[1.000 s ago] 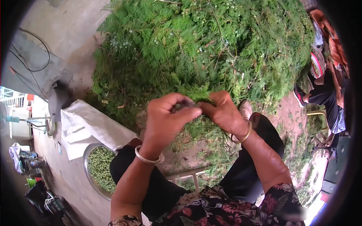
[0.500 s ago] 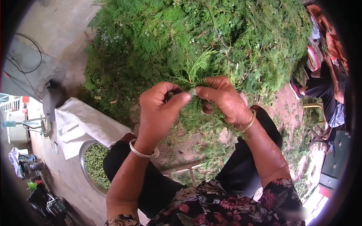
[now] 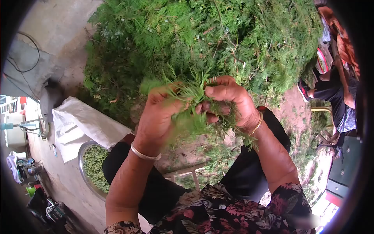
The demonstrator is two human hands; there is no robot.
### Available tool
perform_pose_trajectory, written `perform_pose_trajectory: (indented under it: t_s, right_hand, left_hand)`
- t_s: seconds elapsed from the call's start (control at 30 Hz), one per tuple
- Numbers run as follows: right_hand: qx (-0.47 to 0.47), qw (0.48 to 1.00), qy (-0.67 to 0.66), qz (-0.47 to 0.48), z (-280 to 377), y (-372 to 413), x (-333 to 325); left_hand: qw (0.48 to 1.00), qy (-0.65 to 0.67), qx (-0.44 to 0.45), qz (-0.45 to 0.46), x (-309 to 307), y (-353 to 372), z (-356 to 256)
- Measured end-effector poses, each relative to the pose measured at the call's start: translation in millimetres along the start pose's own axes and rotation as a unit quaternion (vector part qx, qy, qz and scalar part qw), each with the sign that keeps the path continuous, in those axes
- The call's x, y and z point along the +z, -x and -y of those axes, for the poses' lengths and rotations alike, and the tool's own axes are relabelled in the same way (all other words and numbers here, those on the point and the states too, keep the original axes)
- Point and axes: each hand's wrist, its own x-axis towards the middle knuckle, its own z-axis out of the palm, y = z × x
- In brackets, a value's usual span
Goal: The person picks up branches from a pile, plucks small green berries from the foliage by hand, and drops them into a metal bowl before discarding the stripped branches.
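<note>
My left hand (image 3: 157, 111), with a pale bracelet at the wrist, is closed on feathery green foliage, partly smeared by motion. Opposite it, my right hand (image 3: 233, 99) has its fingers curled round a leafy evergreen sprig (image 3: 197, 87), and some stems hang below the palm. Both hands are close together above my lap. Just beyond them rises a large pile of evergreen branches (image 3: 218, 39) with small pale cones among the leaves. To the left, a round metal basin (image 3: 82, 169) holds many small green cones (image 3: 95, 165).
A white sack (image 3: 87, 121) lies beside the basin. Between my knees is a wooden frame (image 3: 194, 177). Another person's arm (image 3: 346, 87) and dark-clothed legs show at the right edge. Cables (image 3: 38, 58) and assorted items line the left side.
My left hand has gone from a thumb pinch at the sprig's stem to closing around blurred foliage. The sprig sits lower between the hands, and more stems show under my right hand.
</note>
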Motion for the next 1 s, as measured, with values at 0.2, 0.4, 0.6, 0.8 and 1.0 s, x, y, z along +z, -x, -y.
perform_pose_trajectory:
  t_s: [0.2,0.4,0.6,0.8,1.0]
  right_hand:
    - [-0.092,0.893,-0.356,0.258,-7,-15,-30]
    - [-0.130,0.874,-0.420,0.206,9,-3,-35]
    - [-0.148,0.866,-0.448,0.166,15,3,-27]
    - [-0.106,0.851,-0.419,0.298,12,-2,-35]
    - [-0.076,0.839,-0.438,0.313,1,0,-32]
  left_hand:
    - [0.974,0.206,-0.015,0.093,-38,-13,-3]
    - [0.979,0.203,-0.007,-0.028,-44,-14,2]
    - [0.997,0.067,-0.035,-0.031,-22,-6,16]
    - [0.989,0.024,-0.140,-0.051,-16,-9,28]
    - [0.983,0.085,-0.161,-0.025,-10,-15,39]
